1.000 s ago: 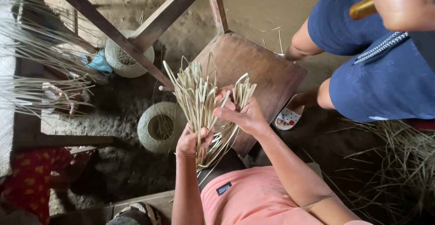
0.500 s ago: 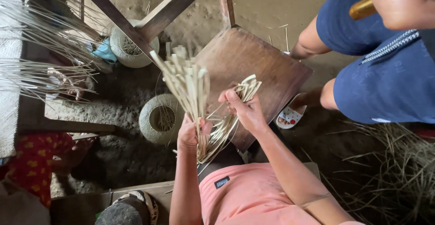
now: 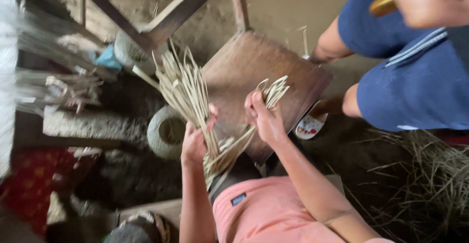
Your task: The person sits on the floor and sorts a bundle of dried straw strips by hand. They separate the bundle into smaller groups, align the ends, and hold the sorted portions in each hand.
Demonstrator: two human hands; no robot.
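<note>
The left hand (image 3: 194, 143) is closing around a bundle of pale strips (image 3: 188, 96) near its lower end, so the long ends are fanning up and away over the board (image 3: 273, 72). The right hand (image 3: 266, 121) is pinching a smaller tuft (image 3: 273, 92) between thumb and fingers, its tips poking out above the fist; its strands are running down to meet the bundle's base at the lap, likely to keep the two lots apart. Both fists are fully shut. A small dark label (image 3: 238, 199) is sitting on the pink shorts (image 3: 273, 213). Beside the left hand a round woven basket (image 3: 166, 131) is resting on the earth floor. A second person in blue shorts (image 3: 415, 77) is standing near, and loose straw (image 3: 430, 184) is lying to the right.
</note>
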